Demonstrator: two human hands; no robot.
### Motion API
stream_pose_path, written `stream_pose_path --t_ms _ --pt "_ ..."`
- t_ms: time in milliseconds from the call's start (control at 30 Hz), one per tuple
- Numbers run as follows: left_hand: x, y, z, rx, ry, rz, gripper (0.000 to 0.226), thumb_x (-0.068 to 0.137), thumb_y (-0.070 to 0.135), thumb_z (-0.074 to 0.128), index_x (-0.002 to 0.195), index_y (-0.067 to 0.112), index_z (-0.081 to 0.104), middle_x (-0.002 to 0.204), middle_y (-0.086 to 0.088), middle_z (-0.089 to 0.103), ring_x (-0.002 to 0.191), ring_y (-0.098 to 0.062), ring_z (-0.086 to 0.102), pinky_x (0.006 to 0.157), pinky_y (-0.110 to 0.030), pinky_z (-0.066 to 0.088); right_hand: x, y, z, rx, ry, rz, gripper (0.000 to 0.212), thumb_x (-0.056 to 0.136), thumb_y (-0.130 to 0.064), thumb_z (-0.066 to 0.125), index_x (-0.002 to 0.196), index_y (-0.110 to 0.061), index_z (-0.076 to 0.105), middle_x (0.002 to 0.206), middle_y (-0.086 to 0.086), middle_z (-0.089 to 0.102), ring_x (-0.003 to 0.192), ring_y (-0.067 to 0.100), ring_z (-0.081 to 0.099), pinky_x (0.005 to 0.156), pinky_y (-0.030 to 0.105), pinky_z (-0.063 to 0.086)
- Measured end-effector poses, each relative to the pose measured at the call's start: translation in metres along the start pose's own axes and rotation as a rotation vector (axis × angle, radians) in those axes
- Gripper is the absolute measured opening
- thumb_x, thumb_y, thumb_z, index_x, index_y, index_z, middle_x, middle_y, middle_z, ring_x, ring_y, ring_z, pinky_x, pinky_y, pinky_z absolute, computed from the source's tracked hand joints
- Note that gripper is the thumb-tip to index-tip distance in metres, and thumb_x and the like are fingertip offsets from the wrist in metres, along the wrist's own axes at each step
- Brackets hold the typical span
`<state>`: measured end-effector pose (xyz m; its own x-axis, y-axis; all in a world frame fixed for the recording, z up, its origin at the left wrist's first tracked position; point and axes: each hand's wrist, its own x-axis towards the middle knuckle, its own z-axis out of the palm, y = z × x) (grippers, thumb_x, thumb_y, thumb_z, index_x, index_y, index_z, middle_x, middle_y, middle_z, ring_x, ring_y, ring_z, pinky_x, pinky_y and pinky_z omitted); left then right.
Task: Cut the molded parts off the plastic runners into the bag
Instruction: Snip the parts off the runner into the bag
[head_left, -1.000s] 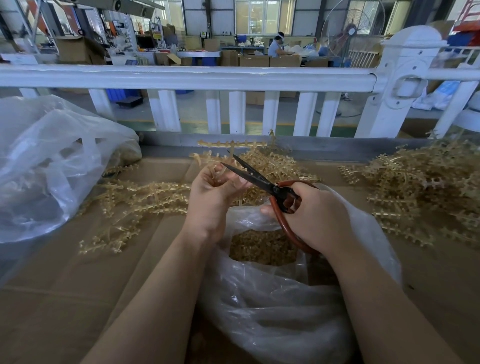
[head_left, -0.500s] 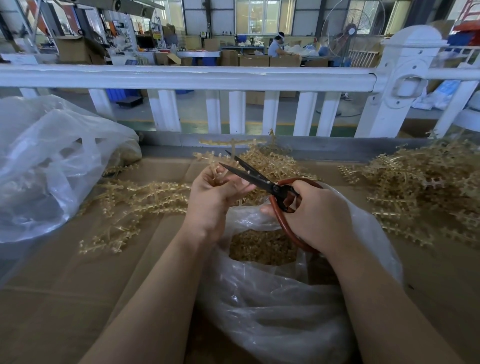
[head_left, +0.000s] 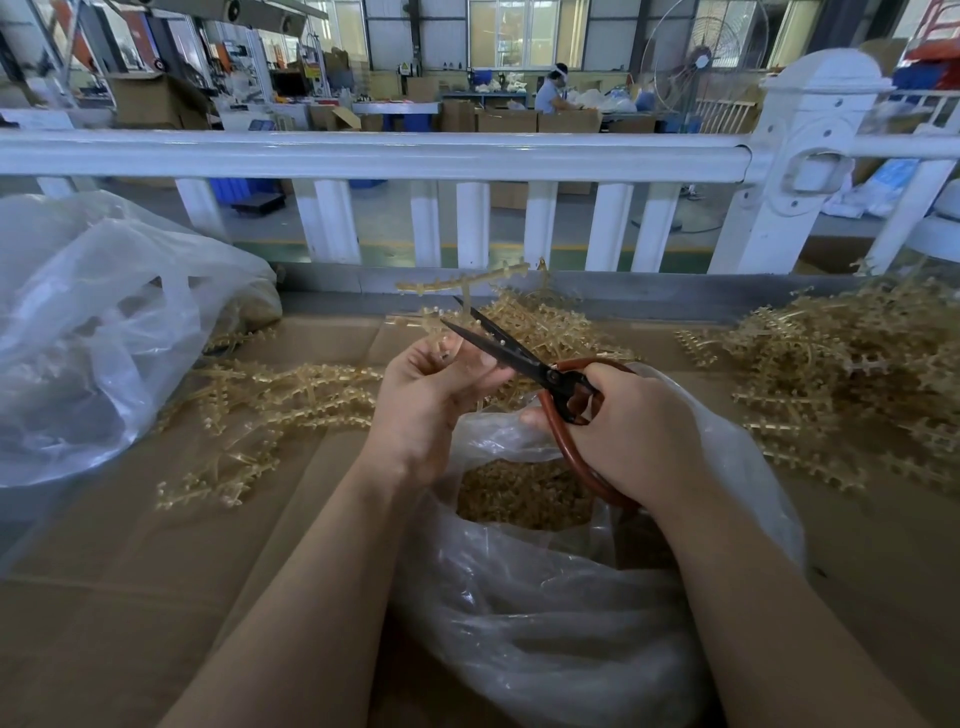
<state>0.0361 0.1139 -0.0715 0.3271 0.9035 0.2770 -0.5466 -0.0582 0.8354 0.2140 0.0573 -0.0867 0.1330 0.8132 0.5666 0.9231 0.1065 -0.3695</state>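
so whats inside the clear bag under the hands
Through the mouth of the clear plastic bag a heap of small tan cut parts shows. The right hand and scissors cover part of the opening, and crinkled plastic hides how deep the heap goes.

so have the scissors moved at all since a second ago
Yes, slightly. The scissors, held in the right hand, have their blade tips a little lower against the white railing, closing on the runner that the left hand holds.
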Motion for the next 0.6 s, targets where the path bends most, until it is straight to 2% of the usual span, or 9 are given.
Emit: stream_pose_path --t_ms 67,200,300,400,500,600 --pt "-0.0004 0.0006 -0.0003 -0.015 0.027 -0.021 0.006 0.075 0.002 0.067 0.080 0.003 0.070 0.081 -0.011 0.075 0.072 -0.019 0.074 0.073 -0.026 0.060 0.0001 -0.0004 0.0003 -0.002 0.007 0.007 0.083 0.068 -0.100 0.024 0.082 -0.029 0.065 0.063 -0.025 0.050 0.059 -0.012 0.044 0.056 0.005 0.025" --pt "-0.0023 0.0028 0.0007 -0.010 0.062 -0.036 0.006 0.074 0.006 0.067 0.079 0.005 0.071 0.078 -0.011 0.075 0.068 -0.018 0.074 0.071 -0.026 0.059 0.0004 -0.0006 0.0011 0.014 -0.006 0.008 0.082 0.067 -0.101 0.024 0.080 -0.031 0.064 0.061 -0.026 0.048 0.060 -0.011 0.047 0.056 0.006 0.027" --pt "-0.0028 0.0037 0.0015 0.022 0.087 -0.031 0.008 0.079 0.005 0.066 0.076 0.009 0.072 0.077 -0.009 0.075 0.067 -0.018 0.073 0.070 -0.026 0.059 0.0009 -0.0004 0.0004 0.000 -0.040 0.010 0.079 0.066 -0.099 0.030 0.083 -0.031 0.066 0.063 -0.024 0.054 0.061 -0.010 0.049 0.055 0.007 0.028" --pt "-0.0017 0.0031 0.0011 0.084 0.118 -0.021 0.024 0.089 -0.005 0.059 0.074 0.010 0.071 0.073 -0.009 0.074 0.065 -0.018 0.072 0.067 -0.026 0.058 0.0015 0.0001 -0.0008 -0.014 -0.079 0.011 0.076 0.068 -0.096 0.035 0.090 -0.031 0.068 0.071 -0.020 0.061 0.064 -0.008 0.051 0.055 0.008 0.030" --pt "-0.0010 0.0013 0.0014 0.141 0.120 -0.013 0.018 0.090 -0.006 0.057 0.079 0.004 0.067 0.071 -0.009 0.073 0.063 -0.018 0.070 0.067 -0.025 0.057 0.0011 0.0000 -0.0017 -0.011 -0.081 0.020 0.068 0.072 -0.091 0.045 0.098 -0.033 0.067 0.076 -0.023 0.059 0.066 -0.009 0.047 0.058 0.006 0.027" --pt "-0.0002 0.0008 0.0007 0.165 0.101 -0.013 0.015 0.090 -0.007 0.057 0.082 0.002 0.066 0.070 -0.009 0.072 0.063 -0.018 0.069 0.067 -0.026 0.057 0.0008 -0.0013 -0.0022 0.019 -0.073 0.035 0.062 0.071 -0.090 0.049 0.096 -0.036 0.062 0.071 -0.029 0.052 0.067 -0.014 0.045 0.059 0.005 0.026"
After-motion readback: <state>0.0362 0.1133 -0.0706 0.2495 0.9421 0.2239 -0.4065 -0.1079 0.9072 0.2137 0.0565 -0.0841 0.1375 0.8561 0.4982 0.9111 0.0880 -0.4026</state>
